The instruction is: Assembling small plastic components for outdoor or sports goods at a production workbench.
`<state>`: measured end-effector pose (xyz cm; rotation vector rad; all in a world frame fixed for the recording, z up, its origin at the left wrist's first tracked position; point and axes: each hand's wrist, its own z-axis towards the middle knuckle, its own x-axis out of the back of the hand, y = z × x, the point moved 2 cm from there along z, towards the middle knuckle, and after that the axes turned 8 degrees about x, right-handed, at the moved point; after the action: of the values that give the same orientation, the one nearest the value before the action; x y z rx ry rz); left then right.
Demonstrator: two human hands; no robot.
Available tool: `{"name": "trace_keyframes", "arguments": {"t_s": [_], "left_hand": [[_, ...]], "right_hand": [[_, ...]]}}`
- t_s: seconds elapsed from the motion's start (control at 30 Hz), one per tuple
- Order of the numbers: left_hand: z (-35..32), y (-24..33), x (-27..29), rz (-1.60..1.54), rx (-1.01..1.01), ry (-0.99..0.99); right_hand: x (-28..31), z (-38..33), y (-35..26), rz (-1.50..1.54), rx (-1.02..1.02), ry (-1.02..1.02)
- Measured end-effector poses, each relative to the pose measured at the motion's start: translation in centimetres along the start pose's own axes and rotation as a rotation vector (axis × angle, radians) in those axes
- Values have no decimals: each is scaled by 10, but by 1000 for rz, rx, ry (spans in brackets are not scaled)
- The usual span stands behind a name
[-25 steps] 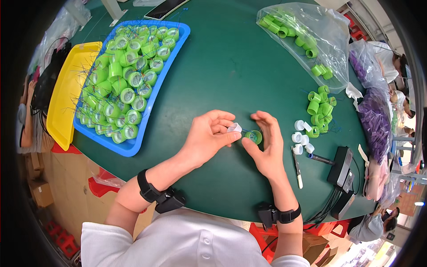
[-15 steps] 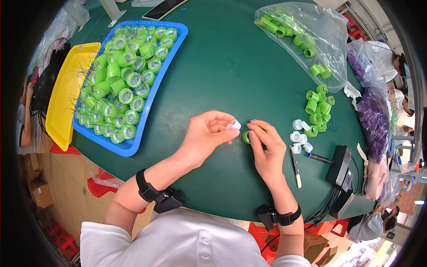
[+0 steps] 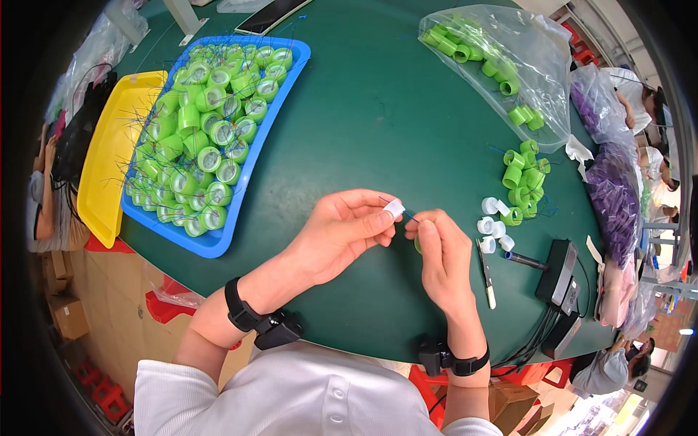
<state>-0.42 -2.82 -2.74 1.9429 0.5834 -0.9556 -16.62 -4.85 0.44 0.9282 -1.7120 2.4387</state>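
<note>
Two hands meet over the smooth green table [image 3: 378,123]. The left hand [image 3: 342,232] pinches a small white plastic cap [image 3: 394,208] at its fingertips; the right hand [image 3: 443,254] curls around a green ring [image 3: 418,243], now mostly hidden where half a second ago it showed plainly. A thin blue wire [image 3: 408,216] runs between them. At ten o'clock a blue tray [image 3: 218,243] holds glossy green spools; at two o'clock lie loose green rings [image 3: 523,178] and white caps [image 3: 491,225].
</note>
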Motion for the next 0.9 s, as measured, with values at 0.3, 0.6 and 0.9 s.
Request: {"name": "trace_keyframes", "arguments": {"t_s": [0.3, 0.6, 0.9], "left_hand": [[-5, 0, -7, -25, 15, -95], [-6, 0, -4, -89, 30, -139], [-6, -1, -3, -98, 28, -146]], "right_hand": [[1, 3, -24, -276, 179, 108], [1, 2, -30, -283, 248, 69], [0, 2, -32, -348, 297, 7]]}}
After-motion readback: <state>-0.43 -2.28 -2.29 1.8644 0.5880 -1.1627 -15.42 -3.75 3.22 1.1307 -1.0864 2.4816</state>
